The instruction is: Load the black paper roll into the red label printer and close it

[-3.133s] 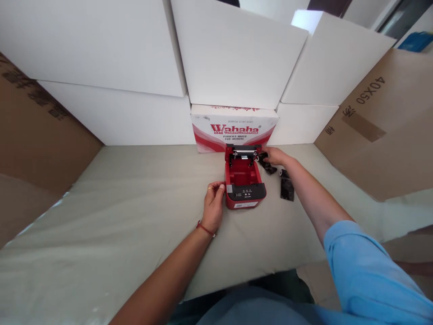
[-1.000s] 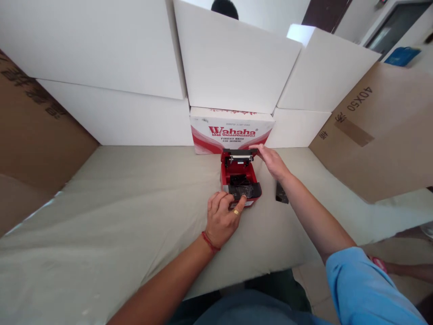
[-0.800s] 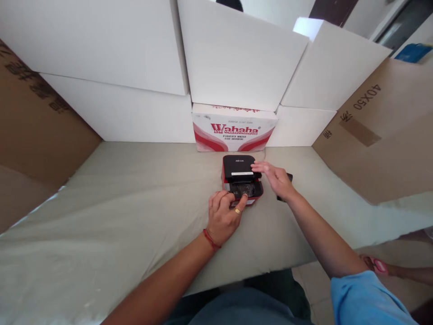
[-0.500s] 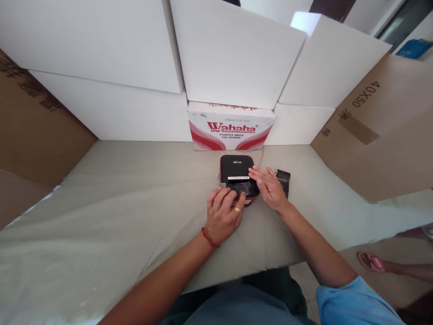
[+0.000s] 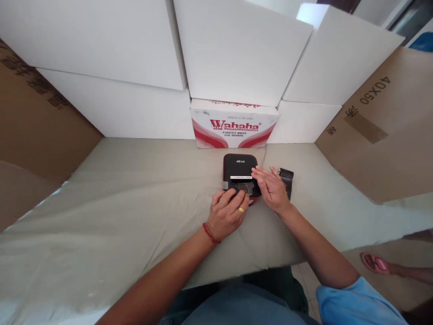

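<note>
A small black box-shaped device with red sides (image 5: 240,164), perhaps a label printer, lies on the cloth-covered table. It has a pale label strip and a shiny, clear-looking film patch on its top. My left hand (image 5: 228,210) is at its front edge, fingers bent and drawn together at the film; the fingertips are partly hidden, so what they pinch cannot be made out. Against the device's right side rests my right hand (image 5: 269,187), fingers stretched out, holding nothing. Just beyond that hand is a dark rolled item (image 5: 287,177) with a white end, partly covered by the hand.
A Wahaha water carton (image 5: 235,128) stands behind the device, against stacked white boxes (image 5: 243,49). Brown cardboard panels flank the table on the left (image 5: 37,122) and right (image 5: 379,131). Another person's foot in a pink sandal (image 5: 375,263) shows at lower right.
The view has shifted slightly, so the scene sits a little to the right. Both hands keep nearly the same places on the device; the left fingers have moved only slightly.
</note>
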`<state>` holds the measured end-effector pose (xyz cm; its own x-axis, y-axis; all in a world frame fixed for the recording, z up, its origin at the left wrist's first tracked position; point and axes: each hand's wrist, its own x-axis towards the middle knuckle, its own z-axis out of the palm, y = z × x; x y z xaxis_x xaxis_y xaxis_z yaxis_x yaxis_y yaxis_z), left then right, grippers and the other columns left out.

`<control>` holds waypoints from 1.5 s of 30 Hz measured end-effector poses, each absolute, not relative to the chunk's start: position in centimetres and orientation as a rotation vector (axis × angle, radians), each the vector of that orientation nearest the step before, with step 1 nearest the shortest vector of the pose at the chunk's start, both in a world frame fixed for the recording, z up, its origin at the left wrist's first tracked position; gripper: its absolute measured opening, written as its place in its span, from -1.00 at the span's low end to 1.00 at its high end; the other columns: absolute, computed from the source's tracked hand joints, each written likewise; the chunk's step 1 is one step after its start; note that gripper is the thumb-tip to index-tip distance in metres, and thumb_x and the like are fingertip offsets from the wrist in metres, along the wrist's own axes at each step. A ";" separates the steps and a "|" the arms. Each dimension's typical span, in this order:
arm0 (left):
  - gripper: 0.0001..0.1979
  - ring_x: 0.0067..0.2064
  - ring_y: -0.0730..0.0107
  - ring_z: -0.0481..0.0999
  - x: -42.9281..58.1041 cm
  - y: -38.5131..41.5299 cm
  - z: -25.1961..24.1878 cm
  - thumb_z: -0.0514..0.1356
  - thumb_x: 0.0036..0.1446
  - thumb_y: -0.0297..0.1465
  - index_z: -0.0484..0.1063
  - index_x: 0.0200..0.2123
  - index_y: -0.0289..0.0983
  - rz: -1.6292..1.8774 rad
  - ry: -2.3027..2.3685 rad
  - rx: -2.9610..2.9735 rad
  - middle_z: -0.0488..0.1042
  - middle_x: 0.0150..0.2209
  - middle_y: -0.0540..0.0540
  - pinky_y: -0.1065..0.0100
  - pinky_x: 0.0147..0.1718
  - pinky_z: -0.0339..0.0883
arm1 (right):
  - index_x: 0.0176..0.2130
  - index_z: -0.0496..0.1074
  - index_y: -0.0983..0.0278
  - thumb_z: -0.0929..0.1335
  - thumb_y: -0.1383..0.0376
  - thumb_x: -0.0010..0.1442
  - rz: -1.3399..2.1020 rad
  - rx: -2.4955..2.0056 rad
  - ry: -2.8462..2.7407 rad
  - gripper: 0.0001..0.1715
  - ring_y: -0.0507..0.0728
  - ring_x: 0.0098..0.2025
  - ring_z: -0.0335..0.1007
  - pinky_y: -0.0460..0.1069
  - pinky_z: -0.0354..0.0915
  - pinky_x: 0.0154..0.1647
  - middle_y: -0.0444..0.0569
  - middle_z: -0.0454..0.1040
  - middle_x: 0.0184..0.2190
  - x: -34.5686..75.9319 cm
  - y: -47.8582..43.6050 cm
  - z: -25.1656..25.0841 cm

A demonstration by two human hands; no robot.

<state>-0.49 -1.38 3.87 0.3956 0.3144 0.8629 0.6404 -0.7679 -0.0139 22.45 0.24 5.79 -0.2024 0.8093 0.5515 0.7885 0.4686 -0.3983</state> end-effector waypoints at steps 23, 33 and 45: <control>-0.66 0.00 0.22 0.63 0.1 -2.2 3.0 0.36 0.38 -0.52 0.66 0.14 -0.09 -1.357 -0.929 -2.338 0.75 -0.09 -0.12 0.12 0.21 0.33 | 0.34 0.65 0.01 0.23 0.08 0.70 0.113 -1.336 -2.099 -0.49 0.26 0.54 0.47 0.40 0.21 0.68 -0.01 0.61 0.42 22.7 -0.5 6.5; -0.54 0.11 0.15 0.61 0.1 -1.8 1.3 0.36 0.40 -0.46 0.62 0.29 0.02 -1.354 -0.975 -2.365 0.74 0.02 -0.15 0.07 0.27 0.37 | 0.28 0.69 0.02 0.27 0.07 0.67 0.078 -1.322 -2.098 -0.52 0.29 0.50 0.53 0.39 0.25 0.67 -0.03 0.66 0.37 22.1 0.6 6.9; -0.59 0.07 0.12 0.57 -0.1 -1.4 2.5 0.30 0.39 -0.58 0.65 0.20 -0.09 -1.315 -0.962 -2.299 0.71 -0.05 -0.19 0.07 0.18 0.40 | 0.19 0.69 0.04 0.31 0.16 0.63 0.145 -1.252 -1.707 -0.62 0.30 0.20 0.69 0.31 0.57 0.31 0.06 0.76 0.14 21.5 -2.2 5.7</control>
<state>-0.11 -1.41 2.49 0.3487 0.3941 0.8503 0.6913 -0.7208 0.0506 21.49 -2.17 5.66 0.0067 0.7813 0.6242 0.6651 0.4626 -0.5862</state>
